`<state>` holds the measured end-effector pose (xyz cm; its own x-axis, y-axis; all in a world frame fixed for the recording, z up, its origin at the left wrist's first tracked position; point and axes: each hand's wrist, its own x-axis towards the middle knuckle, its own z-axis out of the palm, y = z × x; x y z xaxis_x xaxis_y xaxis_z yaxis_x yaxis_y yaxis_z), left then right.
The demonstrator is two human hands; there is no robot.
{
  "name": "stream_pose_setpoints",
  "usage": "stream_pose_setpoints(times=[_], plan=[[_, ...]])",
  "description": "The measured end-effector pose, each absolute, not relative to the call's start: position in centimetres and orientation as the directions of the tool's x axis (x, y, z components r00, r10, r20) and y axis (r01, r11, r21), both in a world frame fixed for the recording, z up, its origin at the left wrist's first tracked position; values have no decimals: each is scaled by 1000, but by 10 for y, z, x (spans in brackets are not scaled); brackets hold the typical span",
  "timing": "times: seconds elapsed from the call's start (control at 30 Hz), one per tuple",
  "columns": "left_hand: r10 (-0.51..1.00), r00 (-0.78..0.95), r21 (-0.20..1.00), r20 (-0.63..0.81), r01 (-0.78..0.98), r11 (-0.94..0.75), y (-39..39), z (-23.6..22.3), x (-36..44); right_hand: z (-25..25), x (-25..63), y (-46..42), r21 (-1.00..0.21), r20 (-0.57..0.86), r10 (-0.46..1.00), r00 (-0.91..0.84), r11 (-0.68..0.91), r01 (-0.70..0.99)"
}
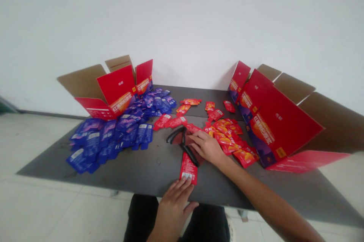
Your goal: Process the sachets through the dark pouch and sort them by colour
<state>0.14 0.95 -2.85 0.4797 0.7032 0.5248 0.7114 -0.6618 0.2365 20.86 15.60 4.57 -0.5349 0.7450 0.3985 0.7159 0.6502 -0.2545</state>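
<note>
My left hand lies at the near edge of the dark table, fingers stretched out, fingertips touching the lower end of a red sachet. My right hand reaches over the table's middle, fingers curled down onto a black looped object and the red sachets beside it. A spread of red sachets lies just right of that hand. A pile of blue sachets covers the table's left part.
An open red carton lies on its side at the back left, spilling the blue sachets. A larger open red carton lies at the right. White wall behind, pale floor around, my dark trousers below the table edge.
</note>
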Motion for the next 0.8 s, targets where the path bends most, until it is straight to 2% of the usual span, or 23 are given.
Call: stream_pose_setpoints(times=[0.07, 0.17, 0.23, 0.4, 0.5, 0.57, 0.67, 0.8], plan=[[732, 463, 278, 501, 715, -642, 7, -29, 3, 49, 204, 121, -263, 396, 720, -570, 684, 681], [799, 408, 355, 442, 738, -573, 5, -29, 5, 41, 199, 82, -302, 298, 655, -694, 755, 583], [786, 416, 332, 457, 740, -585, 5, -28, 5, 31, 197, 85, -321, 297, 665, -685, 745, 584], [656, 501, 172, 564, 706, -687, 10, -23, 0, 25, 205, 160, -239, 390, 747, -539, 647, 724], [639, 525, 188, 561, 671, -717, 18, -15, -6, 42, 218, 170, -223, 459, 752, -472, 612, 759], [685, 504, 265, 526, 669, -695, 29, -5, -7, 52, 229, 152, -244, 533, 753, -385, 573, 782], [780, 410, 356, 472, 721, -594, 55, 13, -2, 54, 253, 108, -372, 640, 742, -201, 528, 763], [840, 303, 311, 450, 828, -466, 95, 21, 18, 26, 286, 56, -463, 656, 755, -26, 429, 776]])
